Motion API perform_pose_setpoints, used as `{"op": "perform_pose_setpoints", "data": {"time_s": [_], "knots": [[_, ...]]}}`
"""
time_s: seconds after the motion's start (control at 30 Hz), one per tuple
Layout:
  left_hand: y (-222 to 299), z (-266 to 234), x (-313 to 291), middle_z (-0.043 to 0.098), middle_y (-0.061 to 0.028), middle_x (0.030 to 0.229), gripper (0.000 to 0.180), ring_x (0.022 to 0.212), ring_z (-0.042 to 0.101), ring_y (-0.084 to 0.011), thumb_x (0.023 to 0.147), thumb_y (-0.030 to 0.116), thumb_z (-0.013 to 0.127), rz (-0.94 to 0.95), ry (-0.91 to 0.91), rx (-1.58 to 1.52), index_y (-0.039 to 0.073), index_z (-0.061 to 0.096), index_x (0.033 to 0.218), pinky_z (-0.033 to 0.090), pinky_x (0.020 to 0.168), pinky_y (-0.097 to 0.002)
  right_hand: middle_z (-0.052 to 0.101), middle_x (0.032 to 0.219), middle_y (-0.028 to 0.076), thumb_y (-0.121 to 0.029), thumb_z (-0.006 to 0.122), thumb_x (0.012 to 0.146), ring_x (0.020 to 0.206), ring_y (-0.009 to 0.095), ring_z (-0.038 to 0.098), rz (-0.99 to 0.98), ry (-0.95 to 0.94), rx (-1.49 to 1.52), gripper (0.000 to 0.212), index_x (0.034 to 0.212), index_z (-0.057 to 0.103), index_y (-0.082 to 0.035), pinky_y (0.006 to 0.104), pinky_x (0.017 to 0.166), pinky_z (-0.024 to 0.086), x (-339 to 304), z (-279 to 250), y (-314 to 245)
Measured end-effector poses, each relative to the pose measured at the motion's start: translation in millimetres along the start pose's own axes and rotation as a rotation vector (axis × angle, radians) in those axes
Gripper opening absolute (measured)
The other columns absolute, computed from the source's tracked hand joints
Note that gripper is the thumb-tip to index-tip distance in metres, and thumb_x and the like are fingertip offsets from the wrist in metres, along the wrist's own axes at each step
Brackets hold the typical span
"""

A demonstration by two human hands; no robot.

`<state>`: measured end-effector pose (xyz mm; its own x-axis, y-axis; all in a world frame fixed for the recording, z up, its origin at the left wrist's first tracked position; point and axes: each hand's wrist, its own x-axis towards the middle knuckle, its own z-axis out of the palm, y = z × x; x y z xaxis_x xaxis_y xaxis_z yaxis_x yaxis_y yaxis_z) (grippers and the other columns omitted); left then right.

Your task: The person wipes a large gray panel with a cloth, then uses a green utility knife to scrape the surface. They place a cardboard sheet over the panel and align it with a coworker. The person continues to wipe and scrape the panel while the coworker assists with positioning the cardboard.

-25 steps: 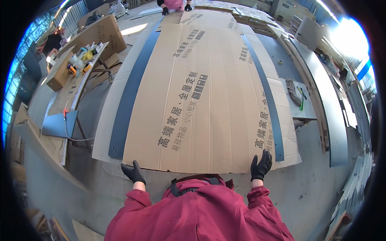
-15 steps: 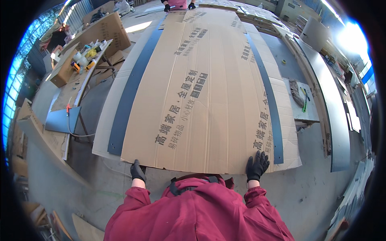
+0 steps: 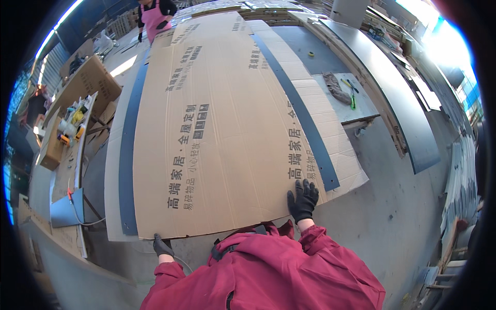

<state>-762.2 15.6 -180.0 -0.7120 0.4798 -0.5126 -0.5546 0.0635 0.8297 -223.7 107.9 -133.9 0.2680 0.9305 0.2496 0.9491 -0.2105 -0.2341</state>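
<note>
A large brown cardboard sheet (image 3: pixel 243 129) with dark printing lies in front of me, reaching far ahead. At its near left corner my left hand (image 3: pixel 163 246), in a black glove, is closed on the edge; the fingertips beneath are hidden. My right hand (image 3: pixel 303 200), also gloved, rests flat on top near the right corner, fingers apart. Beneath the sheet, a dark blue-grey panel (image 3: pixel 305 113) shows along both long sides. Under that panel lies a pale cardboard layer (image 3: pixel 343 170) that sticks out further.
On the left stands a cluttered workbench (image 3: pixel 72 165) with an air hose. A board (image 3: pixel 349 106) at right bears a glove and green-handled tools. Further right is a long grey panel (image 3: pixel 382 82). Another person (image 3: pixel 155 20) in a pink apron stands beyond the far left end.
My view has turned, so the sheet sits further left. The other person's hands were at the sheet's far end; now that person stands upright at the far left, hands off it.
</note>
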Motion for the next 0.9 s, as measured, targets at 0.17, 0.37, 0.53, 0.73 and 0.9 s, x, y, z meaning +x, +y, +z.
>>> {"op": "perform_pose_setpoints", "data": {"time_s": [0.17, 0.37, 0.53, 0.73, 0.9], "knots": [[1.8, 17.9, 1.1, 0.053, -0.0169, 0.120, 0.051, 0.104, 0.056, -0.0282, 0.087, 0.024, 0.056, 0.325, 0.494, 0.594, 0.000, 0.040, 0.130, 0.047, 0.088, -0.0395, 0.039, 0.137, 0.014, -0.045, 0.049, 0.084, 0.130, 0.036, 0.028, -0.015, -0.015, -0.001, 0.053, 0.128, 0.050, -0.015, 0.0507, 0.108, 0.013, 3.0, -5.2, -0.6], [11.3, 15.6, -1.2, 0.048, -0.0208, 0.129, 0.058, 0.110, 0.054, -0.0323, 0.085, 0.021, 0.057, 0.330, 0.430, 0.741, 0.001, 0.034, 0.135, 0.045, 0.090, -0.0391, 0.038, 0.138, 0.014, -0.045, 0.050, 0.084, 0.130, 0.036, 0.028, -0.023, -0.079, 0.015, 0.053, 0.128, 0.050, -0.017, 0.0511, 0.107, 0.015, 2.6, -8.0, 4.9], [0.7, -0.9, 17.4, 0.051, -0.0163, 0.125, 0.058, 0.108, 0.054, -0.0299, 0.085, 0.023, 0.058, 0.323, 0.360, 0.478, 0.000, 0.035, 0.134, 0.044, 0.091, -0.0401, 0.038, 0.138, 0.013, -0.044, 0.052, 0.083, 0.129, 0.036, 0.029, -0.065, -0.030, 0.015, 0.054, 0.129, 0.050, -0.016, 0.0524, 0.105, 0.017, -3.0, -8.6, 7.8], [-6.8, -28.7, 25.1, 0.050, -0.0120, 0.125, 0.052, 0.112, 0.049, -0.0229, 0.086, 0.026, 0.058, 0.157, 0.156, 0.127, 0.001, 0.040, 0.129, 0.039, 0.094, -0.0380, 0.038, 0.137, 0.015, -0.042, 0.053, 0.083, 0.127, 0.037, 0.030, -0.111, -0.009, -0.013, 0.054, 0.129, 0.049, -0.013, 0.0526, 0.105, 0.019, -13.7, -6.4, 15.6], [-4.2, -27.9, -17.4, 0.057, -0.0139, 0.115, 0.045, 0.104, 0.053, -0.0229, 0.090, 0.034, 0.051, 0.230, 0.118, 0.466, -0.003, 0.053, 0.116, 0.041, 0.088, -0.0357, 0.038, 0.138, 0.015, -0.040, 0.052, 0.085, 0.129, 0.036, 0.029, -0.102, -0.063, -0.077, 0.055, 0.132, 0.045, -0.013, 0.0515, 0.106, 0.018, -23.4, -6.5, 25.6]]}}
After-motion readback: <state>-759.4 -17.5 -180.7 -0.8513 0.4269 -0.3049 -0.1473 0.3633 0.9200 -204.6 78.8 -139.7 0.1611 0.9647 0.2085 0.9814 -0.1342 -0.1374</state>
